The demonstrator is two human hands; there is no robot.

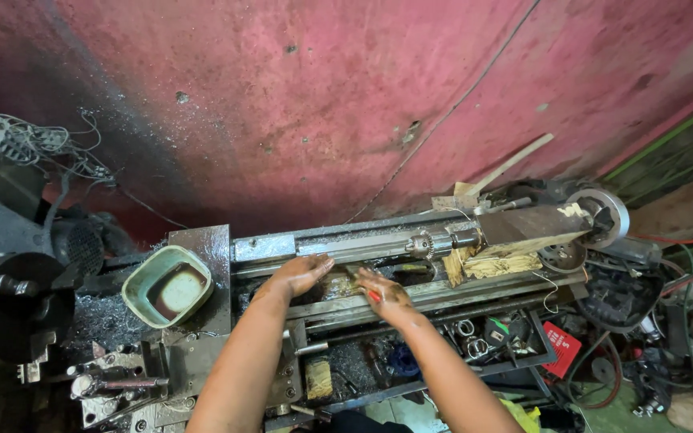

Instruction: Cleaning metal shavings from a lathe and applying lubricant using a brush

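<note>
My left hand (302, 274): fingers together, flat on the lathe bed (411, 298) at frame centre. My right hand (385, 295): fingers pinching a red-handled tool (373, 296). Bed's long axis runs left to right, rising toward the tailstock (539, 228). Green tub (168, 285) centre-left.

There are two bare hands, left (302, 274) and right (385, 293), one grey metal lathe bed (443, 293), one green square plastic bowl (167, 285), one silver drill chuck (420, 244), one red flat box (560, 349).
</note>
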